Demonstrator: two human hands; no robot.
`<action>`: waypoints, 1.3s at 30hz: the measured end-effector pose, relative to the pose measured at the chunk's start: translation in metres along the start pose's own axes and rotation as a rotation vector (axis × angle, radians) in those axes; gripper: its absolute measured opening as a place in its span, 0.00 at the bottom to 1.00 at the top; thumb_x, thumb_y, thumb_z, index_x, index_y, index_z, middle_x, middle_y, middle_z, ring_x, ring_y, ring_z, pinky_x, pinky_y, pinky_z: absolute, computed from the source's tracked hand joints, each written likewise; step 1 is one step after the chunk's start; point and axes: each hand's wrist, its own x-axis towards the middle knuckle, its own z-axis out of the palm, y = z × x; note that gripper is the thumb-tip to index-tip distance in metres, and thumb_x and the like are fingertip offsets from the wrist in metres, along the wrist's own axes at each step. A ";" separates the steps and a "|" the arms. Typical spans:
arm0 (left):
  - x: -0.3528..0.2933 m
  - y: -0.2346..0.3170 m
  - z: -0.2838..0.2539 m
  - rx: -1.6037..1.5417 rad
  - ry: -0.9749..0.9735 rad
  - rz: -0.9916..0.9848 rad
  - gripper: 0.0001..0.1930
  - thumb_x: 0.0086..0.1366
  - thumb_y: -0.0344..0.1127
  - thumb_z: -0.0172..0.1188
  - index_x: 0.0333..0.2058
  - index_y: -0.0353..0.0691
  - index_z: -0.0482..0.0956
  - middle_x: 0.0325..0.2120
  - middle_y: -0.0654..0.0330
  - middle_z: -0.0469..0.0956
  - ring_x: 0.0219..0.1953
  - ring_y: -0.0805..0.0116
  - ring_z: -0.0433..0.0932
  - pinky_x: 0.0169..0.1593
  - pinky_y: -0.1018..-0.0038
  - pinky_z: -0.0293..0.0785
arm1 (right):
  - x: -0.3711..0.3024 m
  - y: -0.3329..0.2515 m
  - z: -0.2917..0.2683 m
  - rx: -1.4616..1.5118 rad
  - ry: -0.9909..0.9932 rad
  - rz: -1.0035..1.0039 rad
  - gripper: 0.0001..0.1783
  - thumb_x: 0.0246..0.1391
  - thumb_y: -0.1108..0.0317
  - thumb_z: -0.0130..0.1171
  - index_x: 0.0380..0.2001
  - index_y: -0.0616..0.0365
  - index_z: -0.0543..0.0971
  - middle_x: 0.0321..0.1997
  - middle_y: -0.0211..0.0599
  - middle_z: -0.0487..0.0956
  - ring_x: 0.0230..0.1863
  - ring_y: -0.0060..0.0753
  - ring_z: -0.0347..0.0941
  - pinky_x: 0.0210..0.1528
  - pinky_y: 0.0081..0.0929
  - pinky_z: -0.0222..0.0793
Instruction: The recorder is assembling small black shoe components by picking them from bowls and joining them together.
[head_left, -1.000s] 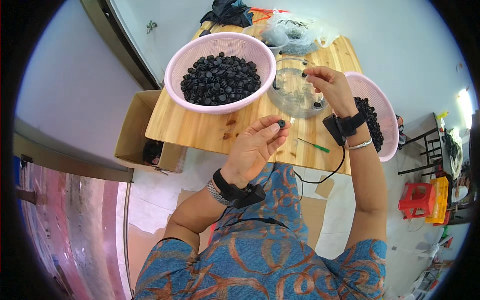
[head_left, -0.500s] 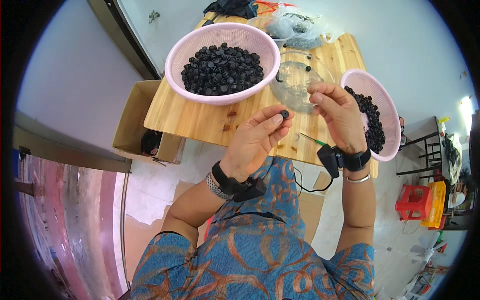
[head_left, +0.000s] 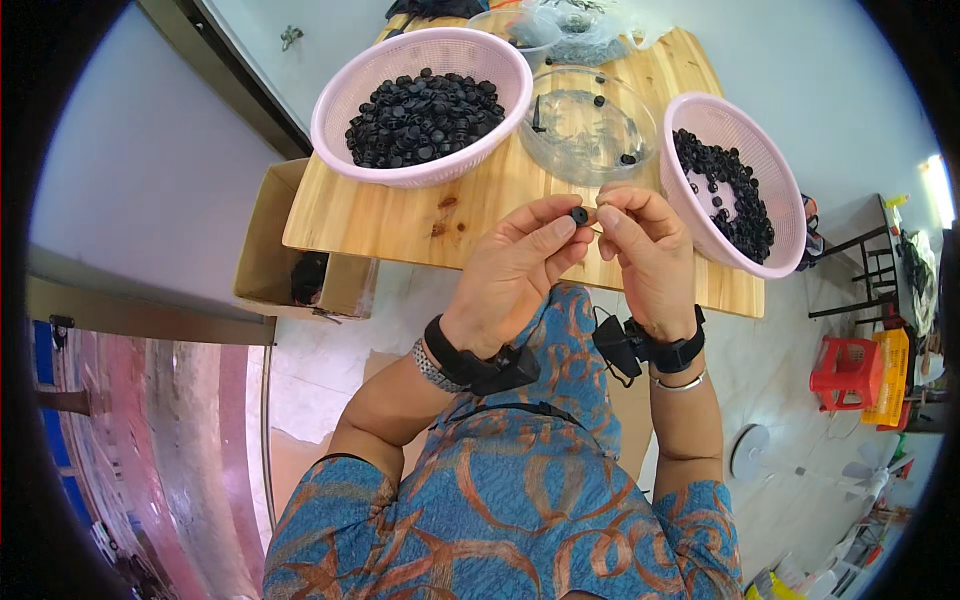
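My left hand [head_left: 525, 245] pinches a small, round, black piece [head_left: 579, 215] between thumb and fingertips, near the front edge of the pale wooden worktop [head_left: 400, 215]. My right hand [head_left: 648, 245] is just beside it, thumb and forefinger pressed together; I cannot tell what, if anything, they grip.

From here, I judge a slip the likeliest trouble: the piece is tiny, and a sideways nudge from the right fingertips could pop it loose and send it rolling over that front edge. The fingers also hide much of the contact from me, so a poor angle could go unnoticed. The pink perforated plastic basket of black parts [head_left: 785, 190] reaches past the worktop's right edge; a knock from the right arm might tip it.

I can read no brand, label or writing anywhere.
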 end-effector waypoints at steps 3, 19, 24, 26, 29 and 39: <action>-0.001 -0.004 0.002 0.003 0.001 -0.008 0.12 0.62 0.26 0.50 0.45 0.33 0.69 0.37 0.58 0.74 0.40 0.73 0.75 0.45 0.81 0.74 | -0.006 -0.001 0.003 -0.043 0.016 -0.110 0.07 0.49 0.74 0.58 0.33 0.62 0.75 0.33 0.28 0.73 0.27 0.13 0.66 0.28 0.12 0.63; -0.008 -0.017 0.015 0.078 -0.010 -0.009 0.11 0.60 0.24 0.52 0.43 0.32 0.71 0.36 0.57 0.75 0.38 0.70 0.76 0.44 0.79 0.75 | -0.027 -0.014 -0.009 -0.414 -0.010 -0.408 0.05 0.48 0.79 0.56 0.31 0.65 0.73 0.36 0.38 0.71 0.30 0.21 0.70 0.32 0.16 0.68; -0.006 -0.026 0.017 0.124 -0.029 0.054 0.11 0.60 0.24 0.52 0.43 0.32 0.71 0.36 0.57 0.75 0.39 0.71 0.75 0.44 0.79 0.75 | -0.028 -0.017 -0.013 -0.670 -0.011 -0.587 0.05 0.46 0.80 0.56 0.30 0.66 0.74 0.36 0.42 0.70 0.32 0.25 0.72 0.32 0.18 0.70; -0.005 -0.026 0.018 0.102 -0.003 0.035 0.11 0.61 0.25 0.52 0.43 0.33 0.71 0.36 0.57 0.75 0.39 0.71 0.75 0.43 0.80 0.75 | -0.029 -0.018 -0.017 -0.699 -0.038 -0.582 0.06 0.46 0.80 0.56 0.31 0.66 0.74 0.37 0.43 0.71 0.33 0.26 0.73 0.31 0.18 0.70; -0.001 -0.025 0.016 0.023 0.008 -0.044 0.11 0.62 0.27 0.51 0.43 0.34 0.71 0.37 0.56 0.75 0.38 0.72 0.76 0.43 0.81 0.74 | -0.029 -0.018 -0.020 -0.697 -0.026 -0.523 0.08 0.47 0.80 0.55 0.34 0.67 0.74 0.37 0.41 0.72 0.34 0.25 0.73 0.32 0.17 0.70; 0.006 -0.024 0.011 -0.055 0.018 -0.148 0.11 0.63 0.25 0.47 0.45 0.32 0.68 0.41 0.53 0.72 0.38 0.71 0.75 0.44 0.82 0.75 | -0.001 -0.116 -0.091 -1.068 0.073 -0.246 0.07 0.50 0.73 0.52 0.31 0.66 0.75 0.24 0.36 0.74 0.26 0.25 0.70 0.29 0.21 0.64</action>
